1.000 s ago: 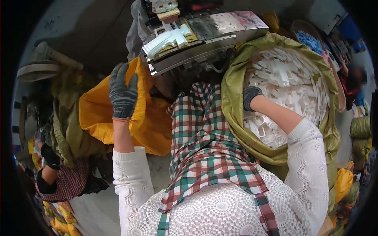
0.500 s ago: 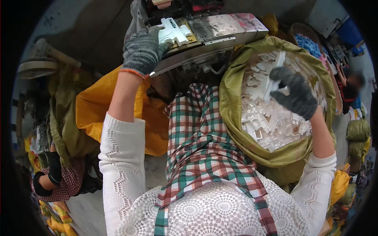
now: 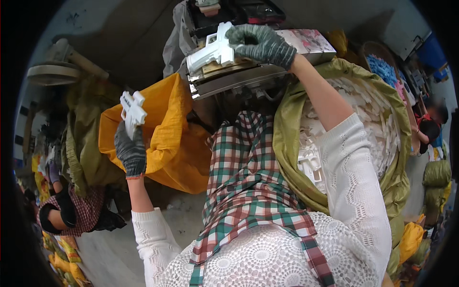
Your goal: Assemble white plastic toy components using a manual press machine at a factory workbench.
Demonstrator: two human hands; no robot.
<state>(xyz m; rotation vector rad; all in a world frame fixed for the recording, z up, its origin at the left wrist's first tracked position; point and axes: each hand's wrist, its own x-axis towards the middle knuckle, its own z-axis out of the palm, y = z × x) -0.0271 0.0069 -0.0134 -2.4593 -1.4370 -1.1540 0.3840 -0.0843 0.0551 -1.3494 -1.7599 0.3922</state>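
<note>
A white plastic toy pistol (image 3: 133, 109) with dark print on its side is gripped in my gloved left hand (image 3: 130, 150), over the mouth of an orange sack (image 3: 169, 122). My gloved right hand (image 3: 263, 45) has its fingers closed on another white toy pistol (image 3: 217, 50). That one is at the brass-coloured fixture (image 3: 227, 68) on the front of a machine; whether it rests there I cannot tell. To my right, an olive-green sack (image 3: 286, 158) holds many loose white plastic parts (image 3: 310, 160), partly hidden by my right arm.
The machine's metal ledge (image 3: 239, 81) runs across in front of my knees. A stool with a round white seat (image 3: 52, 74) stands at the far left. Co-workers sit at the left (image 3: 71, 210) and right (image 3: 428, 122). Blue parts fill a basket (image 3: 380, 67) at the back right.
My left hand has moved from the machine, carrying the printed toy pistol left and down to the orange sack. My right hand has brought another from the green sack to the fixture.
</note>
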